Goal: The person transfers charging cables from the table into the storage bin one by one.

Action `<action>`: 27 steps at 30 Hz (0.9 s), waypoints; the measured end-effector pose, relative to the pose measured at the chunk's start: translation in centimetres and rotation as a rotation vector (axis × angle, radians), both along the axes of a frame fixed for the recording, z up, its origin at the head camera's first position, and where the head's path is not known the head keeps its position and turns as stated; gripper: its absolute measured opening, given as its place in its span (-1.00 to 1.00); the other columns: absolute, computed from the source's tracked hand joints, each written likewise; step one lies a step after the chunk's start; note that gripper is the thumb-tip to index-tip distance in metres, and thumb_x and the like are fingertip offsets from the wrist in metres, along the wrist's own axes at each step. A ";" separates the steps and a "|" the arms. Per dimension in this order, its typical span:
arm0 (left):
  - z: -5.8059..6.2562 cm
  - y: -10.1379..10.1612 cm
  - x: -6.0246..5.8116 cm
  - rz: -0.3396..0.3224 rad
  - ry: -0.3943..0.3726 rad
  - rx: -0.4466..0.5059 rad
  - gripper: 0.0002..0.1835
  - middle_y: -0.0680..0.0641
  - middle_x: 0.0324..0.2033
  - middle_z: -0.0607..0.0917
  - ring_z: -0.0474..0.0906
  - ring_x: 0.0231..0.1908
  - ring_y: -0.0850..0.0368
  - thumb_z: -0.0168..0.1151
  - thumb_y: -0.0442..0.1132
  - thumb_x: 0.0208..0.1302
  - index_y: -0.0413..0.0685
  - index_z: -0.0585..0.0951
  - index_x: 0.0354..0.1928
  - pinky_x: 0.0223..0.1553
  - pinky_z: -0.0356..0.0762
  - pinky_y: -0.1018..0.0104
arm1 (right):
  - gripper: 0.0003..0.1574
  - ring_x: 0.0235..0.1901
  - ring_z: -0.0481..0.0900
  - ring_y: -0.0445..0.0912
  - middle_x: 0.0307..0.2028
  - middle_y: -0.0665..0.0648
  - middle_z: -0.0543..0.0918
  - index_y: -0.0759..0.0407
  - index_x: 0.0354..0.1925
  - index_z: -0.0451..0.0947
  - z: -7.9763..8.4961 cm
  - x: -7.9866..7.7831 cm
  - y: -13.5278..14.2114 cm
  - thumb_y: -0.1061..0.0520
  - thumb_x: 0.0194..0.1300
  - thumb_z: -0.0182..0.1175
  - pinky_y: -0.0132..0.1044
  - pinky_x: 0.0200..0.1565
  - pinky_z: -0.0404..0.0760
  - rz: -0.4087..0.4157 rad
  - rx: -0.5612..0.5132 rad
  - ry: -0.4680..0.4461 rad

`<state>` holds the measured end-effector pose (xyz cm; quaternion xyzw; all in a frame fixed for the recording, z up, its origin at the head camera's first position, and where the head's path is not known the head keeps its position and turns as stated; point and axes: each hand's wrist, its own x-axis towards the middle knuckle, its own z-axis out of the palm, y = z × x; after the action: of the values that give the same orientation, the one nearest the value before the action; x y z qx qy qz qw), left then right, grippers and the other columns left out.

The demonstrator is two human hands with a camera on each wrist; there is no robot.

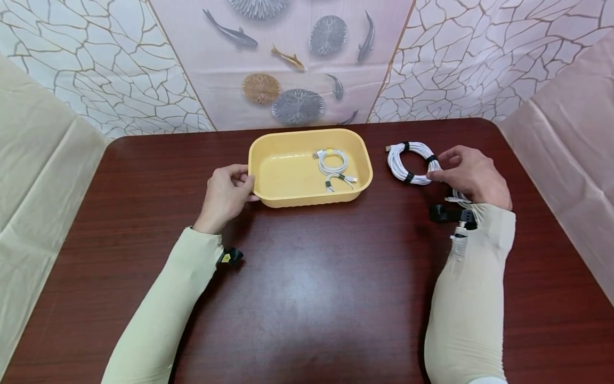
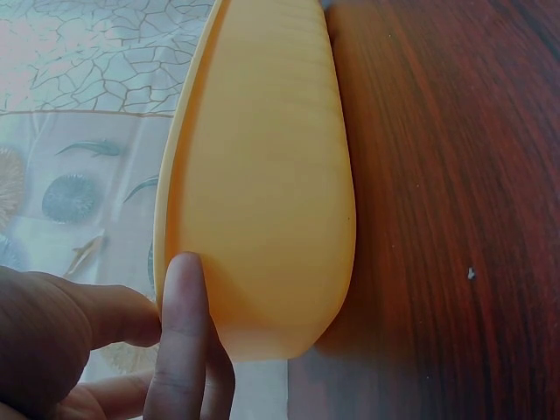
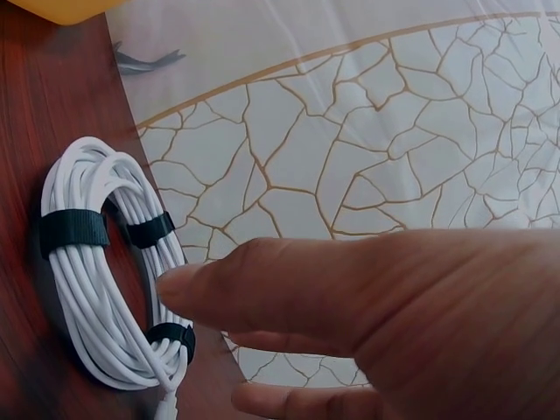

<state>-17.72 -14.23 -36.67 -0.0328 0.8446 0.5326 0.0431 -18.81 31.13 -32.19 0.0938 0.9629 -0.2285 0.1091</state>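
Note:
At its left end, my left hand (image 1: 225, 194) pinches the rim of a yellow plastic tray (image 1: 268, 201); the left wrist view shows fingers (image 2: 182, 324) against the outer wall. Inside the tray's right half lies a small white USB cable (image 1: 331, 161), coiled, with dark and yellow ties. Right of the tray, a larger coil of white cable (image 1: 414, 178) lies on the table, bound by black straps (image 3: 74, 232). My right hand (image 1: 472, 176) is at that coil's right edge. Its thumb overlaps the coil in the right wrist view, and the other fingers are apart from the thumb.
Another white cable (image 1: 459, 198) lies partly hidden under my right hand. The dark reddish wooden table (image 1: 307, 282) has a patterned cloth (image 1: 297, 64) behind it and plain pale cloth (image 1: 571, 138) along the sides.

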 end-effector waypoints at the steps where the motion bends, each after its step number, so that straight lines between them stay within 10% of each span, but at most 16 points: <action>1: 0.0 0.0 0.0 0.001 0.000 0.002 -0.62 -0.18 -0.19 0.56 0.65 -0.46 0.30 0.10 -0.31 0.47 -0.33 0.57 0.24 -0.22 0.87 0.15 | -0.12 0.21 0.44 0.36 0.30 0.42 0.47 0.18 0.38 0.35 0.0 0.0 0.0 -0.27 0.31 0.28 0.30 0.00 0.54 -0.003 0.003 -0.003; 27: 0.0 0.1 0.0 -0.006 0.008 0.015 -0.61 -0.18 -0.21 0.55 0.64 -0.50 0.32 0.08 -0.32 0.46 -0.36 0.56 0.24 -0.22 0.87 0.13 | -0.01 0.16 0.39 0.37 0.29 0.48 0.41 0.25 0.40 0.29 -0.6 0.3 1.3 -0.30 0.26 0.32 0.26 -0.02 0.52 -0.011 0.021 -0.082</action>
<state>-17.67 -14.13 -36.72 -0.0278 0.8410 0.5387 0.0417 -18.47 32.43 -32.81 0.1097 0.9593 -0.2151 0.1462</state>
